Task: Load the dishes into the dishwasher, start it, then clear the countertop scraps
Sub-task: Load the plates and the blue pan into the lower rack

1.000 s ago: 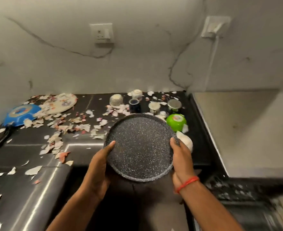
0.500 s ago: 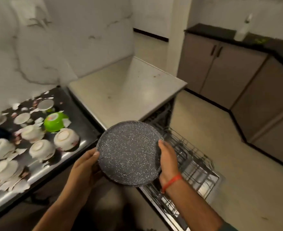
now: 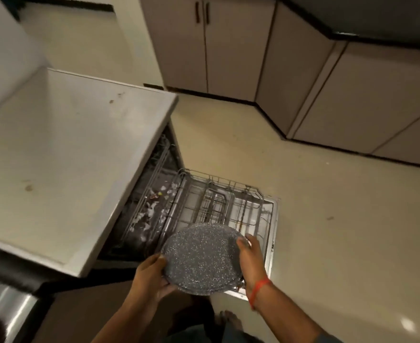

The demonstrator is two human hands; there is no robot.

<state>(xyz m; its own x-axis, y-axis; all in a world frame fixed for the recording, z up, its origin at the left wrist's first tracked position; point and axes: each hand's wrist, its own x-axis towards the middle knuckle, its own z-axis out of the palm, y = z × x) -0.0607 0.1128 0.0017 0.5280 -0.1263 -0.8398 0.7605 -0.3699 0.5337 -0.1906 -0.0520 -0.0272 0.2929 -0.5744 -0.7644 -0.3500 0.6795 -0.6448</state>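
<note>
I hold a round grey speckled plate [image 3: 200, 256] with both hands, flat side facing me. My left hand [image 3: 152, 276] grips its lower left rim and my right hand [image 3: 251, 258], with a red band on the wrist, grips its right rim. The plate hangs over the near end of the pulled-out lower wire rack [image 3: 219, 201] of the open dishwasher [image 3: 272, 231]. White scraps lie inside the dishwasher tub [image 3: 152, 211], under the counter edge.
A pale countertop [image 3: 63, 157] juts over the dishwasher on the left. Beige cabinets [image 3: 228, 45] line the far wall and the right side. Tiled floor [image 3: 328, 219] spreads to the right of the rack. A bare foot [image 3: 227, 320] shows below the plate.
My view has swung right and down, from the littered black counter to the open dishwasher. The plate, still in both hands, has moved from counter height to just above the rack.
</note>
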